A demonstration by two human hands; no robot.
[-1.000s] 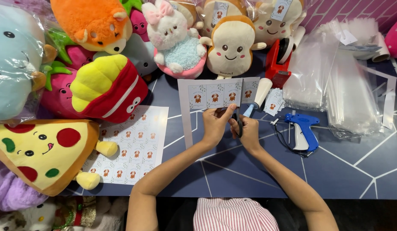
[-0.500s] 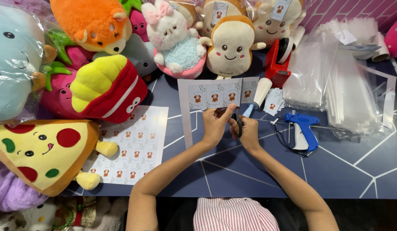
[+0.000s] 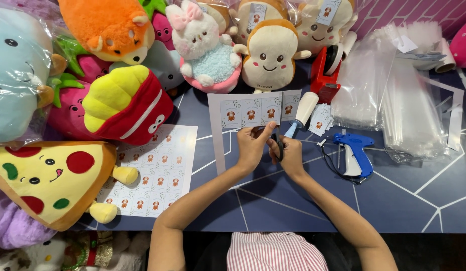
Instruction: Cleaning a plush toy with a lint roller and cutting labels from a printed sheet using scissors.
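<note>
My left hand point(image 3: 253, 145) pinches the lower edge of a white sheet of small printed tags point(image 3: 248, 111) lying on the dark blue table. My right hand point(image 3: 289, 154) grips black-handled scissors point(image 3: 279, 145), whose blades point up into the sheet between two tags. Both hands sit close together at the table's middle. The blades are mostly hidden by the paper and my fingers.
A full sheet of tags point(image 3: 155, 170) lies at left beside a pizza plush point(image 3: 47, 178) and a fries plush point(image 3: 125, 103). Several plush toys line the back. A blue tagging gun point(image 3: 356, 150), a red tape dispenser point(image 3: 327, 73), cut tags point(image 3: 321, 119) and clear bags point(image 3: 393, 100) lie at right.
The hands stay in nearly the same place; the scissors have crept slightly up into the sheet.
</note>
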